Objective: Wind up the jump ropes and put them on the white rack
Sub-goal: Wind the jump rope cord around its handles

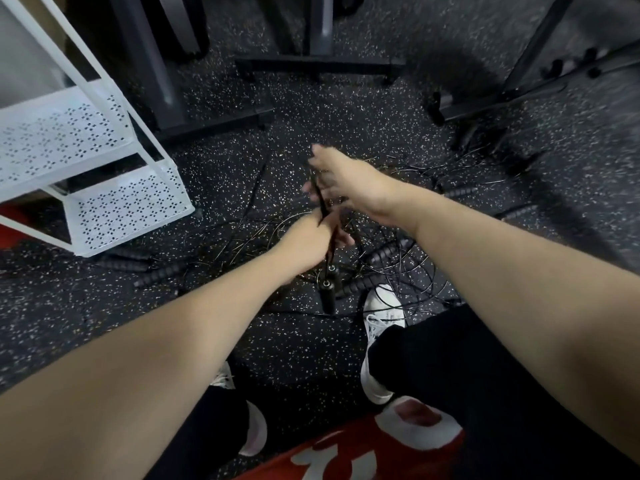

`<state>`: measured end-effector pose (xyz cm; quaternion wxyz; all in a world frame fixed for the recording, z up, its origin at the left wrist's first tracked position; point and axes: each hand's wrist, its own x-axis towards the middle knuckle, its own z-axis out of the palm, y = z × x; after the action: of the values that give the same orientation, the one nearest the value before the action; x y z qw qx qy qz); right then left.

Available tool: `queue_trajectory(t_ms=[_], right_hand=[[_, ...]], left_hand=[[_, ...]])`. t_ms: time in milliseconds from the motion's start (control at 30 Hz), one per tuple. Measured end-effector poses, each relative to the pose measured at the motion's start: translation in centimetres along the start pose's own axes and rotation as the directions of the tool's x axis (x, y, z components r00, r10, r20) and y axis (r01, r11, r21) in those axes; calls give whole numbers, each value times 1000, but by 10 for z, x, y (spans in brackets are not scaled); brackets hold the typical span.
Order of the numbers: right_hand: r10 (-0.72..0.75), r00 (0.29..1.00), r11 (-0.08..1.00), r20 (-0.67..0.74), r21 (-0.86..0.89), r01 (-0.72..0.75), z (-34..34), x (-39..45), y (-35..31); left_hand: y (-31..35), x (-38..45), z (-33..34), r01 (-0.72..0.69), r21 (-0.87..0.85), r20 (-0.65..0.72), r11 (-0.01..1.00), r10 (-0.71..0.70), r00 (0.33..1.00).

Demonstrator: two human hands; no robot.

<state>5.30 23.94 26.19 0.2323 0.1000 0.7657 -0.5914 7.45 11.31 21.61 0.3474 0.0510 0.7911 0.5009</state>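
My left hand point(306, 242) grips a black jump rope bundle point(328, 233) above the speckled floor; its two handles point(328, 289) hang down below my fist. My right hand point(341, 183) is blurred just beyond it, fingers around the upper end of the same bundled cord. More jump ropes point(391, 252) lie tangled on the floor under and beyond my hands, with ribbed black handles point(159, 273) scattered at left and right. The white rack point(104, 199) with perforated shelves stands at the left, a forearm's length from my left hand.
Dark metal equipment frames point(318, 64) stand behind the pile, with another frame point(512, 95) at the right. My white shoe point(384, 306) rests at the edge of the tangled cords. A red object shows under the rack at far left.
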Motion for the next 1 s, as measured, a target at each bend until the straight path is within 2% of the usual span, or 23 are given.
queue_trajectory(t_ms=[67, 167, 233, 300, 433, 533, 600, 667, 800, 867, 933, 1000], right_hand=[[44, 994, 979, 99, -205, -23, -1, -7, 7], [191, 946, 841, 261, -540, -21, -5, -17, 14], [283, 915, 770, 286, -637, -39, -8, -18, 22], [251, 939, 764, 235, -644, -43, -3, -19, 26], [79, 995, 859, 68, -512, -33, 10, -24, 27], [-44, 994, 906, -103, -423, -4, 23, -29, 14], [-134, 970, 933, -201, -356, 55, 30, -35, 6], [-180, 942, 953, -284, -288, 95, 35, -40, -4], [-110, 906, 993, -410, -92, 79, 41, -50, -27], [-38, 907, 998, -419, 30, 56, 43, -54, -35], [32, 921, 981, -388, 187, 44, 44, -58, -41], [101, 942, 922, -320, 387, 33, 44, -60, -43]], left_hand=[[5, -4, -11, 25, -101, -62, 995, -32, 998], [15, -12, -30, 47, -281, -145, 958, -90, 985], [27, -18, -41, 14, -397, -164, 918, -86, 983], [41, -27, -50, -35, -494, -173, 869, -58, 983], [68, -49, -62, -122, -643, -176, 756, 9, 984], [78, -61, -72, -188, -673, -210, 716, 58, 976], [79, -68, -77, -238, -651, -271, 721, 72, 960], [77, -73, -79, -248, -573, -320, 781, 65, 945], [64, -85, -71, -145, -299, -252, 943, 68, 965], [57, -93, -64, -72, -148, -207, 986, 40, 977], [49, -99, -58, -19, -107, -133, 994, 4, 991], [42, -102, -55, 4, -137, -58, 991, -12, 998]])
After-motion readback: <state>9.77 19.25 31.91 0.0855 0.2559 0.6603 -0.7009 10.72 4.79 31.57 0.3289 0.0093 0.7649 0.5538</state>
